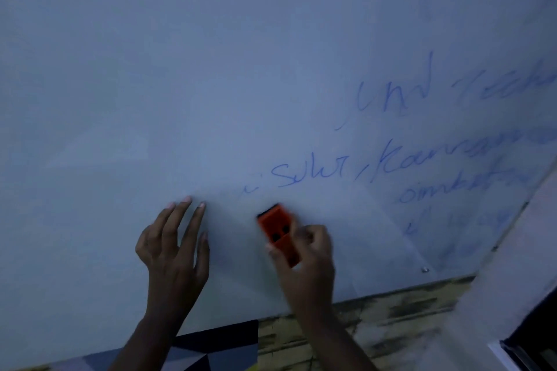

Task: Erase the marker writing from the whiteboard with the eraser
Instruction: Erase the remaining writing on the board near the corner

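The right hand has its grip closed around the small orange plastic eraser, which lies on the pale glossy whiteboard just below the blue marker writing. The left hand is open, its fingertips propped on the board. A light stroke could only smear the ink, I think. The words at the right edge are blurred and cut off, and the pad of the eraser is hidden.

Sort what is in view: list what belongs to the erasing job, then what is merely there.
Belongs to the job:
orange eraser, held in the right hand
blue marker writing
whiteboard
left hand, fingertips on the board

Merely there:
mounting screw
worn wall strip below the board
patterned dark panel
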A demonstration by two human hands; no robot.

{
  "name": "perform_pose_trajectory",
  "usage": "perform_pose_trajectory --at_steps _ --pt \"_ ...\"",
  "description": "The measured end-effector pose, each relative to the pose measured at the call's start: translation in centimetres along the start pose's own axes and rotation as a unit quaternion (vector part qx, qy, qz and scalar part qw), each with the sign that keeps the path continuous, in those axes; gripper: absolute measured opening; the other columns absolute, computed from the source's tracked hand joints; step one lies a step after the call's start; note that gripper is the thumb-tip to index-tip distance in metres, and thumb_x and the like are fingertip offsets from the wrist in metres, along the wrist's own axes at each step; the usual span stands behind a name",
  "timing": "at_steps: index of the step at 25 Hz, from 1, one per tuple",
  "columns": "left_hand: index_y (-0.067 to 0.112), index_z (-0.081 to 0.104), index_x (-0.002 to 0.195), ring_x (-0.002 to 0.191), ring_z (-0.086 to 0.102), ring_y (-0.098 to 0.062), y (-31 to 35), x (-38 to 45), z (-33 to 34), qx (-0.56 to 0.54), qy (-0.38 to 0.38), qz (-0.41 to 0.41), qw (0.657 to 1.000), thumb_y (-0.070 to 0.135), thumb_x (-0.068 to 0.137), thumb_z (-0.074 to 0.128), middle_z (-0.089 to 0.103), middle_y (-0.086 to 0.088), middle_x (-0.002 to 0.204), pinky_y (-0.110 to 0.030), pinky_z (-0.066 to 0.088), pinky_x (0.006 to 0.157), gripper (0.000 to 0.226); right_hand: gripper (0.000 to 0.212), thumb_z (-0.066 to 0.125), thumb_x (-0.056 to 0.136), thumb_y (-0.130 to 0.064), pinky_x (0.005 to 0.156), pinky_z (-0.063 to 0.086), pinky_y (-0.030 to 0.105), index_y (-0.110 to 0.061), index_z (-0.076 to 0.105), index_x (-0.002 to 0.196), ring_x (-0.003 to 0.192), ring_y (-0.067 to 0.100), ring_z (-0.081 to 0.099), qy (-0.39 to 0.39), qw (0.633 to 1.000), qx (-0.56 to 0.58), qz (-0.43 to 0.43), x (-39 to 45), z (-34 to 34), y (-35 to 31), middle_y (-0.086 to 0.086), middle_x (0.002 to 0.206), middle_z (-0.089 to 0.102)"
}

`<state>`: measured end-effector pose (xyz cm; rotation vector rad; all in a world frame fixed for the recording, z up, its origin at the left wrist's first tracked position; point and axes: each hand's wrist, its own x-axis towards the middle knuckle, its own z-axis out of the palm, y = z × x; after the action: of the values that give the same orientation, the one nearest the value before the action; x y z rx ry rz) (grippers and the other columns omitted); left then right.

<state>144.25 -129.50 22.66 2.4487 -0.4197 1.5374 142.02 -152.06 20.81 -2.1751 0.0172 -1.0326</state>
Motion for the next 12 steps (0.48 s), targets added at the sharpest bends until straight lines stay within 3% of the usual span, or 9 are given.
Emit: perform_pose_trajectory --at_steps 3,6,9,12 --pt "0.005 0.058 0.147 0.144 0.046 -0.042 -0.3 0.2 -0.3 -0.006 -0.012 -0.003 1.0 0.003 0.099 0.058 0.05 -0.02 0.156 -0.065 0.036 0.109 0.048 0.073 0.072 0.083 -0.056 0.072 0.051 0.039 -0.033 0.052 0.149 0.092 0.023 0.052 -0.076 0.987 -0.053 -0.133 -1.3 2.1 -3.0 0.001 0.105 0.05" --pt "0.008 0.054 0.15 0.145 0.044 -0.042 -1.0 0.6 -1.0 -0.006 -0.019 -0.008 1.0 0.0 0.099 0.054 0.048 -0.02 0.157 -0.066 0.036 0.109 0.052 0.069 0.066 0.09 -0.061 0.071 0.046 0.04 -0.032 0.051 0.151 0.091 0.024 0.053 -0.059 0.978 -0.063 -0.191 0.4 2.7 -5.8 0.003 0.103 0.053" --pt "0.007 0.057 0.148 0.145 0.046 -0.041 -1.4 1.3 -1.4 0.004 -0.003 -0.013 1.0 -0.001 0.1 0.051 0.05 -0.02 0.156 -0.063 0.033 0.109 0.049 0.068 0.062 0.092 -0.066 0.071 0.043 0.038 -0.03 0.055 0.149 0.088 0.024 0.053 -0.006 0.982 -0.044 -0.186 3.0 1.3 -5.9 0.002 0.101 0.054" --pt "0.005 0.058 0.147 0.147 0.044 -0.038 -1.1 2.4 -1.3 0.014 0.023 -0.015 1.0 0.004 0.102 0.054 0.05 -0.018 0.157 -0.063 0.034 0.111 0.045 0.066 0.063 0.092 -0.064 0.072 0.049 0.038 -0.025 0.06 0.144 0.089 0.026 0.055 0.069 0.992 -0.005 -0.105 4.8 -1.3 -2.2 0.004 0.102 0.053"
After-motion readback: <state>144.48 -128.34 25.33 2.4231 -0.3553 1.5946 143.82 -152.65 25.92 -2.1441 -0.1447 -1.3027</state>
